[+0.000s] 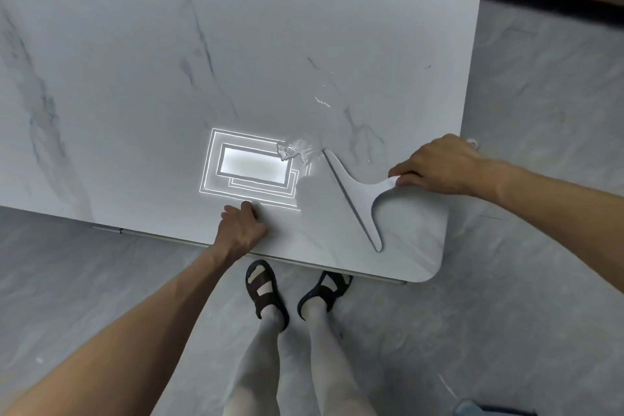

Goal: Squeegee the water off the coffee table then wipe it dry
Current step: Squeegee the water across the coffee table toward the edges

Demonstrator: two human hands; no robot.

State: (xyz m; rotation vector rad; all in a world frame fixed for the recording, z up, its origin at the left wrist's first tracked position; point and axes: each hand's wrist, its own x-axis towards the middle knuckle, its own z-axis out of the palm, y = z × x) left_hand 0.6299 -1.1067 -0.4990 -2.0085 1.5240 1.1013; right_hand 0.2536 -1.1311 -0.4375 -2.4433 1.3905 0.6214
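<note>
Head view: I look straight down on the table (141, 44), a pale marble-patterned top with rounded corners that fills the upper left and centre of the frame. My right hand (442, 165) comes in from the right edge and is closed around the handle of the squeegee (358, 194), thumb and fingers wrapped on the end of it. The squeegee is a flat grey T-shape; its long blade edge runs diagonally from centre frame down toward the table's lower right corner and lies against the top. My left hand (241, 224) rests at the table's near edge, lower centre, fingers loosely spread and flat on the surface, holding nothing.

Just left of the blade's upper tip I see the water (297, 150), a small puddle with ragged edges, and a few thin streaks and drops trail up and to the right of it. Touching the puddle on its left is a bright reflection (251, 167) of nested rectangles, which makes the wet edge hard to trace there. I cannot tell how far the film spreads beyond that.

Below the table edge stand my two feet in dark sandals (266, 287) on the grey floor (540, 246). A blue object (472, 409) is cut off at the lower right corner. Along the upper right runs a dark strip with a beige band behind it; I cannot identify it.
</note>
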